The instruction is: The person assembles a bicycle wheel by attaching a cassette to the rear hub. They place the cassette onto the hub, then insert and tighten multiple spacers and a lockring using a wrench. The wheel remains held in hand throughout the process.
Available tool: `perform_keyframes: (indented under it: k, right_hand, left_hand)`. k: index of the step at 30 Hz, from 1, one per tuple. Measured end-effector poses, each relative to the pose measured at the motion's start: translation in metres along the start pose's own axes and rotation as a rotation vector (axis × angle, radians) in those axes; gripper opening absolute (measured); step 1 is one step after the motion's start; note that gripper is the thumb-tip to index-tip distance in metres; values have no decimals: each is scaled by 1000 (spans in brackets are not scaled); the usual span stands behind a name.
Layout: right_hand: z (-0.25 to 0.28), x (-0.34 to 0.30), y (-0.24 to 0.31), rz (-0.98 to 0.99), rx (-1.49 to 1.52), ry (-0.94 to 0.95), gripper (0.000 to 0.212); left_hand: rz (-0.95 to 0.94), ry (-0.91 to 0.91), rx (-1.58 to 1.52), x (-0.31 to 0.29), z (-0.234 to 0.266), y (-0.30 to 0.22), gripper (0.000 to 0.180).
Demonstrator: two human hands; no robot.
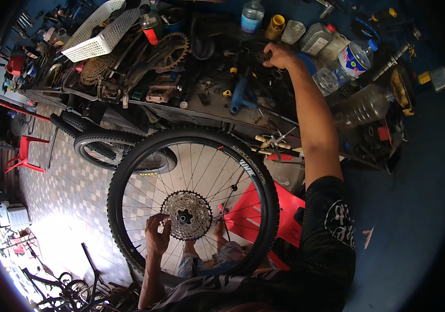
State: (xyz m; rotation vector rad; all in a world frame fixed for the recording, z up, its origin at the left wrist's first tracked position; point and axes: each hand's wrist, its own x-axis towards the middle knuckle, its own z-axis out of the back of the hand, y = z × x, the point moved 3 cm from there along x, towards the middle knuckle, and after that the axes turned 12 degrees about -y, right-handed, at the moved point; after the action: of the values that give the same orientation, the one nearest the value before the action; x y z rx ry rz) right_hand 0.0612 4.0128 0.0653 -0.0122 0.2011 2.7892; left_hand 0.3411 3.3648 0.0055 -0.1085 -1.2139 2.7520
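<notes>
A bicycle wheel [271, 208] with a knobby black tyre stands upright in front of me, a large silver cassette [186, 214] at its hub. Close to the cassette's left edge is my left hand [157, 235], its fingers curled toward the thumb; whatever they may hold is too small to make out. My right arm stretches far over the cluttered workbench [201, 112]. There my right hand [280, 56] closes its fingertips among dark small parts, and I cannot make out what is in them. A blue-handled tool [242, 96] lies on the bench nearer to me.
Around my right hand stand a yellow cup [275, 27], a blue-liquid bottle [252, 18] and a large clear bottle [355, 58]. A white basket [95, 39] and a chainring [175, 52] are farther left. Behind the wheel are more tyres [84, 140], a red chair [279, 208] and a person's legs [220, 249].
</notes>
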Motion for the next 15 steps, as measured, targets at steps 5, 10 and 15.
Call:
perform_keyframes:
  k: [5, 10, 15]
  right_hand:
    - [-5, -2, -7, -79, -2, -71, 77]
    - [3, -5, 3, -100, -3, -3, 86]
    - [3, -6, 1, -110, -19, -29, 88]
  left_hand:
    - [15, 7, 0, 2, 0, 1, 22]
    - [20, 2, 0, 0, 3, 6, 22]
    - [23, 4, 3, -1, 6, 9, 22]
